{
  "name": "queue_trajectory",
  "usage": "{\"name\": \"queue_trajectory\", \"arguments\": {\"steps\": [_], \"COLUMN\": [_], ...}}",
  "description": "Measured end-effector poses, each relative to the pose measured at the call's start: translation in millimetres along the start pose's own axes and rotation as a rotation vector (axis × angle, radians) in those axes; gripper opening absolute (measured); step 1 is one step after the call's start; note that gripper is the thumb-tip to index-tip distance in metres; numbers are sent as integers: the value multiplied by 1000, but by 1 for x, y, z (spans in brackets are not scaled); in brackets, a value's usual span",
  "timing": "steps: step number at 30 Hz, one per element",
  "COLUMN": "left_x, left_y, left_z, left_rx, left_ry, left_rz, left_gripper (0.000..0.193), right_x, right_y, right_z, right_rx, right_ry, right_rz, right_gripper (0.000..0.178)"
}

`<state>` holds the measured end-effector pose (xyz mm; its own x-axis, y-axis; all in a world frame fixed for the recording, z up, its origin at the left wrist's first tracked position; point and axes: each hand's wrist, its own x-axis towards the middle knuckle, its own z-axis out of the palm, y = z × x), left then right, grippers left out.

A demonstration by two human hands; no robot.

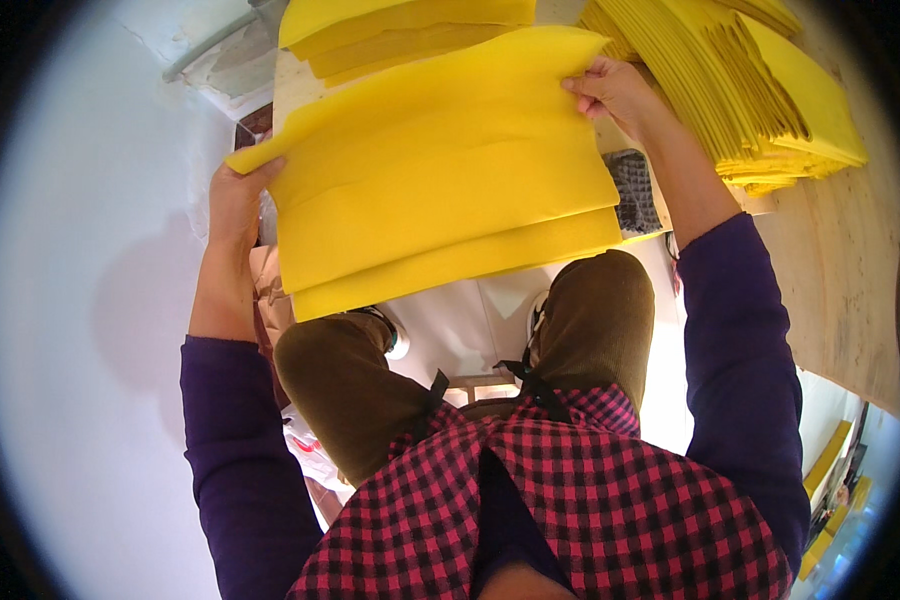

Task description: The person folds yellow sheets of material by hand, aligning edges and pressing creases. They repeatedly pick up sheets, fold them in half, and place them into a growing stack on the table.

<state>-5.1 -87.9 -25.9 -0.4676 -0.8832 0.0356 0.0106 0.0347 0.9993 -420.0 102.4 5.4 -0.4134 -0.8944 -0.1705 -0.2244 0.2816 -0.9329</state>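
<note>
just above the knees (602, 305), a yellow sheet (440, 170) is spread between both hands, in front of the counter (840, 270). the left hand (236, 200) has its grip closed on the upper left corner (its fingers are partly hidden, so how firmly is hard to tell); the right hand (613, 94) pinches the right edge near the upper corner, thumb against fingers. two layers show along the lower edge. it looks light and soft, felt-like, likely to sag or crease but neither fragile nor very slippery. the upper corners seem the best hold, with the layers caught together so they don't slide apart. a folded pile (710, 90) sits to the right, another stack (400, 40) beyond the sheet.
</note>
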Motion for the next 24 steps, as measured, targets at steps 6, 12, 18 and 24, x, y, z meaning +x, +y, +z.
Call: {"name": "queue_trajectory", "arguments": {"steps": [6, 12, 18, 24], "left_x": [-8, -25, -35, -37], "left_y": [-10, -21, -15, 29], "left_z": [-14, -12, -12, -15], "left_rx": [-3, 100, 320, 503], "left_ry": [-102, -180, -184, -24], "left_rz": [62, 180, 255, 300], "left_gripper": [11, 9, 19, 32], "right_x": [-14, -23, -22, -22], "right_y": [19, 40, 44, 47], "right_z": [3, 1, 3, 3], "right_rx": [253, 349, 308, 317], "right_ry": [-69, -105, -107, -123], "right_rz": [-229, -187, -204, -227], "right_gripper": [10, 7, 8, 7]}}
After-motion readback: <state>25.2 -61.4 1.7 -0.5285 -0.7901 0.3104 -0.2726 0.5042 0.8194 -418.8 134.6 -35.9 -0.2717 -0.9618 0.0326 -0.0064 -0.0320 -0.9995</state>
